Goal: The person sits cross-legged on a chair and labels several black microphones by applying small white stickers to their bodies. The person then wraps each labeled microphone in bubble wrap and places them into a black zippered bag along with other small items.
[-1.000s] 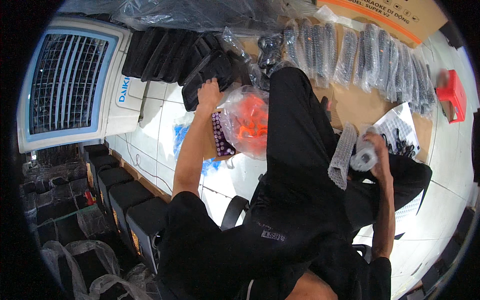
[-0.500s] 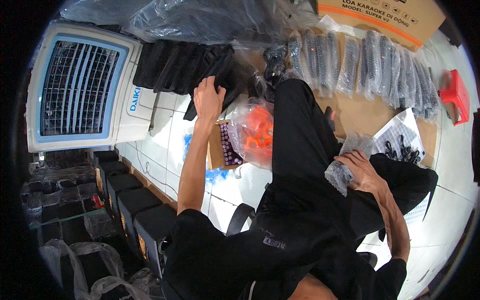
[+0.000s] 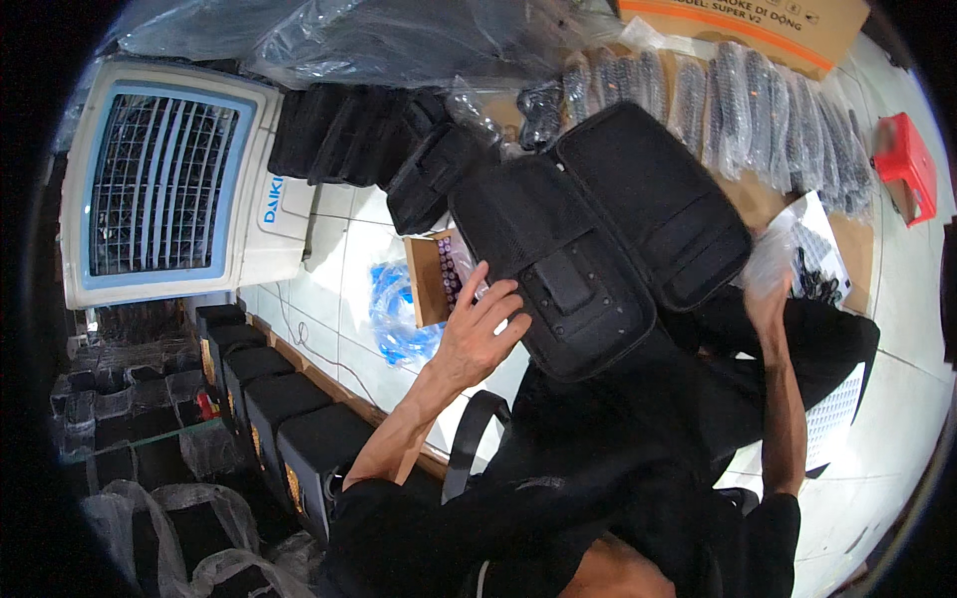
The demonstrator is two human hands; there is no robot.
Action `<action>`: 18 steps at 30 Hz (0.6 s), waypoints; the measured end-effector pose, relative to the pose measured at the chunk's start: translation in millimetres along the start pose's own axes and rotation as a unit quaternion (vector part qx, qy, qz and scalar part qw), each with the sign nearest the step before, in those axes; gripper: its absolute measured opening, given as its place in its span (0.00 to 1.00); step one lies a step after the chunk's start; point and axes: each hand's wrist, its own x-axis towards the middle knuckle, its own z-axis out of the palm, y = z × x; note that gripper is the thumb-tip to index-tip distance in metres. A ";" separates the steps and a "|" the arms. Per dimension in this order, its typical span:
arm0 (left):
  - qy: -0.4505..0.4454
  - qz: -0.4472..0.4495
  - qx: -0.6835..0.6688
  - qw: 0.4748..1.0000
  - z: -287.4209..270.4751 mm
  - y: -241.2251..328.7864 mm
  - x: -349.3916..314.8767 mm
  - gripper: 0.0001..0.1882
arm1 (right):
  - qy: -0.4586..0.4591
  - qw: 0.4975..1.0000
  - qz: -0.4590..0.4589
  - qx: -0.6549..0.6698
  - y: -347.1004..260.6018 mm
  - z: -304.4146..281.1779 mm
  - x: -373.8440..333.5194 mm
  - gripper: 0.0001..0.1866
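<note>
A black zip case (image 3: 598, 204) lies unfolded across my lap, its two halves spread side by side. Its left half has a mesh pocket and a small raised block. At the lower left edge of that half is my left hand (image 3: 477, 339), fingers spread, gripping nothing. My right hand (image 3: 768, 304), blurred, is beyond the case's right edge, closed around a bubble-wrapped item (image 3: 774, 254); what the wrap contains is hidden. Black cords (image 3: 817, 287) lie on a white printed sheet (image 3: 822, 234) close to that hand.
More black cases (image 3: 339, 135) stand in a row at the far left. Bubble-wrapped pieces (image 3: 748, 110) line cardboard at the back. An open box of purple cylinders (image 3: 429, 284) sits left of my lap beside blue plastic-wrapped things (image 3: 394, 309). A red stool (image 3: 905, 167) stands far right.
A black case has come from the row onto my lap, lying open. My left hand has moved nearer and right; my right hand has gone forward and right with the bubble-wrapped item.
</note>
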 end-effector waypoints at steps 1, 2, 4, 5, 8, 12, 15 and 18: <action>-0.023 -0.008 -0.013 1.000 5.6 6.5 -10.4 0.14 | 0.106 0.973 -0.043 -0.200 -48.8 -4.9 12.7 0.09; -0.042 -0.008 -0.027 0.999 10.4 12.2 -16.4 0.13 | 0.172 0.980 -0.015 -0.103 -29.7 -23.1 18.9 0.14; -0.088 -0.009 -0.028 0.996 21.1 21.9 -29.6 0.12 | 0.242 0.966 -0.035 -0.087 -13.0 -56.2 27.6 0.13; -0.103 -0.014 -0.033 0.994 25.6 23.9 -32.1 0.11 | 0.254 0.965 -0.010 -0.064 -27.1 -69.6 30.2 0.13; -0.137 -0.015 -0.043 0.990 34.6 19.9 -30.1 0.12 | 0.342 0.934 0.032 0.102 -56.1 -89.8 27.0 0.15; -0.100 0.005 -0.042 0.994 40.9 25.3 -34.4 0.14 | 0.316 0.941 -0.074 -0.092 -60.9 -151.8 5.0 0.20; -0.052 0.012 -0.052 0.997 44.8 60.8 -24.4 0.14 | 0.339 0.916 -0.162 -0.141 -110.7 -152.0 -1.7 0.20; -0.008 0.058 -0.081 0.995 62.2 122.0 -1.6 0.11 | 0.383 0.897 -0.046 0.216 -151.0 -179.0 -1.4 0.25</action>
